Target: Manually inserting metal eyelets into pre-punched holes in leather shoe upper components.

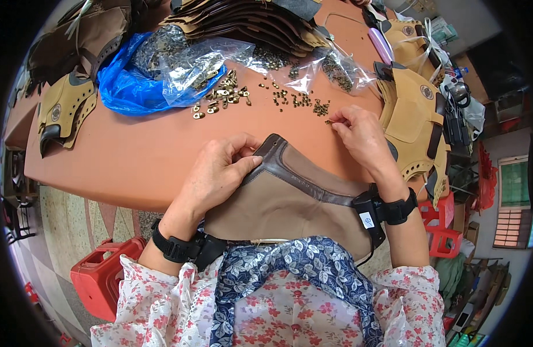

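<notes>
My left hand point(217, 170) pinches the upper edge of a brown panel point(278, 202) with dark brown leather trim, thumb on top. A small hole shows near the trim's top corner. The panel lies across my lap and the table edge. Further right, the fingertips of my right hand point(362, 133) are closed on a tiny brass-coloured metal fitting point(328, 122), just above the table. Close by are small piles of brass-coloured studs point(301, 100). Left of those lie larger brass-coloured hook-shaped fittings point(229, 92). Black bands with boxes are strapped round both wrists.
A blue plastic bag point(122, 87) and clear bags point(200, 66) of fittings lie behind the piles. Stacked brown panels point(243, 26) stand at the back. Tan leather pieces with eyelets point(417, 107) sit at the right, another point(70, 107) at the left. A red stool point(101, 277) is below left.
</notes>
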A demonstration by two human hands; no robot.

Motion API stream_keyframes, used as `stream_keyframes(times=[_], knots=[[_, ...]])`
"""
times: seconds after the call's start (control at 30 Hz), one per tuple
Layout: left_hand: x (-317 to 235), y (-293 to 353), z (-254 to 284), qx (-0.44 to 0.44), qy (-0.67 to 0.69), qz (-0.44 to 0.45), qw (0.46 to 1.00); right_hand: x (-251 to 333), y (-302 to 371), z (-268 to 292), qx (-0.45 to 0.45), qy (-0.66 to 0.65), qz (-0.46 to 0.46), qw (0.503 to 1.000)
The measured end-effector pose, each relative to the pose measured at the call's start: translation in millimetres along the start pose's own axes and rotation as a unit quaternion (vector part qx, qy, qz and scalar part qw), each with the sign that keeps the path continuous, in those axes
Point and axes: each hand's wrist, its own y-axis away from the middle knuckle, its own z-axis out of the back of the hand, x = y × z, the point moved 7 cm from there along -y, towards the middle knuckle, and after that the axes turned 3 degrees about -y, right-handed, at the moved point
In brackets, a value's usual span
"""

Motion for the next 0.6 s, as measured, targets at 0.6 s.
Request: stream_keyframes(times=[0.6], knots=[[0.8, 0.8, -1.2, 0.012, 0.005, 0.011, 1.0, 0.8, 2.0, -2.7, -0.007, 0.014, 0.037, 0.999]])
